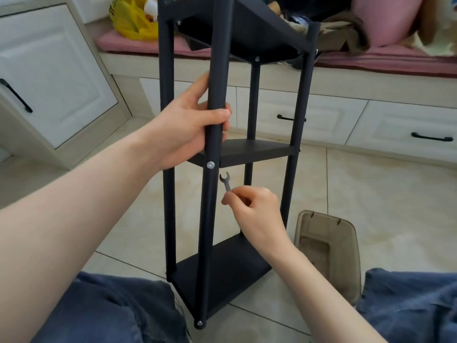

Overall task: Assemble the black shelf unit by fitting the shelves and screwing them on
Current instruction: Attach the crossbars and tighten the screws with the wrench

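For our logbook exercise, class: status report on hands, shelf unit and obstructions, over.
Left hand grips shelf unit by front post. Right hand pinches small wrench near middle-shelf screw, not touching. Nothing between them.

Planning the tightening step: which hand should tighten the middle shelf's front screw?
Right. The right hand pinches the wrench close to the screw; the left hand grips the post above.

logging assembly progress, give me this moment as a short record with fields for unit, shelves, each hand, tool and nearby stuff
unit: black shelf unit, upright on tiled floor
shelves: top shelf, middle shelf, bottom shelf, all between the posts
left hand: grips front post above middle shelf
right hand: pinches small open-end wrench by its handle
tool: head up, just below and right of silver screw, not on it
nearby: brown plastic container on floor
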Demonstrator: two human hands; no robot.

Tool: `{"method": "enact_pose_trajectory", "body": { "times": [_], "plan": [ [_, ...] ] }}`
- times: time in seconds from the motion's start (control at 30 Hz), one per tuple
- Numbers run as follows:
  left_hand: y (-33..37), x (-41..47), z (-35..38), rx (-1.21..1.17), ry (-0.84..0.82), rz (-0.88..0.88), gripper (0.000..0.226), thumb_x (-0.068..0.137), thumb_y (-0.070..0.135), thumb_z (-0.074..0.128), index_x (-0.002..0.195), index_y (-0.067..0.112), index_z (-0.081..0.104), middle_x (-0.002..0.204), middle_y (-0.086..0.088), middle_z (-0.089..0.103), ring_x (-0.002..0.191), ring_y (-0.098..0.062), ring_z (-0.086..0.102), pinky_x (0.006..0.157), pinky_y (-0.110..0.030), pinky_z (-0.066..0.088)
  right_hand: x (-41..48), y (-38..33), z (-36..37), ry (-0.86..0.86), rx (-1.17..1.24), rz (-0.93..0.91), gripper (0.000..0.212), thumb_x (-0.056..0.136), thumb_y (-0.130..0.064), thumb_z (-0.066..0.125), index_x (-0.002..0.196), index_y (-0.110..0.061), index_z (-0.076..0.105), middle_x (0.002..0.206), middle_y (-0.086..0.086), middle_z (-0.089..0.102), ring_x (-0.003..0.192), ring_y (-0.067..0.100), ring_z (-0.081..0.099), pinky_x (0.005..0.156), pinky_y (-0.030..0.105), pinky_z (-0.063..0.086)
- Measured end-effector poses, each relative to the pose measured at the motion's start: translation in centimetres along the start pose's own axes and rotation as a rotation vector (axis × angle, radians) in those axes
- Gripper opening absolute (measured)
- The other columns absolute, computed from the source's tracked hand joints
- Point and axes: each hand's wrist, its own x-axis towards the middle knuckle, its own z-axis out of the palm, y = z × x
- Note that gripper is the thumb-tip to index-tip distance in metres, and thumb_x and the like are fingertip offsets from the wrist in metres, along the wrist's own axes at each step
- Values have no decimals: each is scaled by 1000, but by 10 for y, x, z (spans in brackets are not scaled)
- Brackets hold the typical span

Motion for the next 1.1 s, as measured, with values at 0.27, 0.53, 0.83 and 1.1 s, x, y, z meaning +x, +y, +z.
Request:
{"method": "enact_pose_trajectory", "body": {
  "times": [0.27,0.53,0.83,1.1],
  "plan": [
    [0,2,-6,115,26,4,79,90,-12,58,152,33,38,89,-3,56,80,-18,57,80,-32,52,13,2,20,19,98,6,23,97,-15,58,86,-9,77,53,-20,56,54,-2,52,54,7,38],
    [3,3,-10,144,59,10,77,94,-11,55,153,34,36,83,-1,56,77,-16,56,77,-31,51,36,-6,25,-7,145,-59,48,96,-15,60,53,-36,55,46,-16,54,45,2,47,52,8,34],
    [5,1,-15,102,43,5,77,96,-12,49,154,36,33,82,-3,51,75,-16,53,74,-29,50,44,0,33,-5,216,-67,53,93,-18,64,44,-34,56,44,-11,46,45,7,37,50,20,33],
    [3,3,-21,102,54,14,76,95,-12,50,154,32,32,83,-4,50,73,-16,52,72,-29,49,50,5,38,24,179,-113,47,94,-15,65,55,-39,55,45,-21,52,45,0,51,51,7,35]
  ]
}}
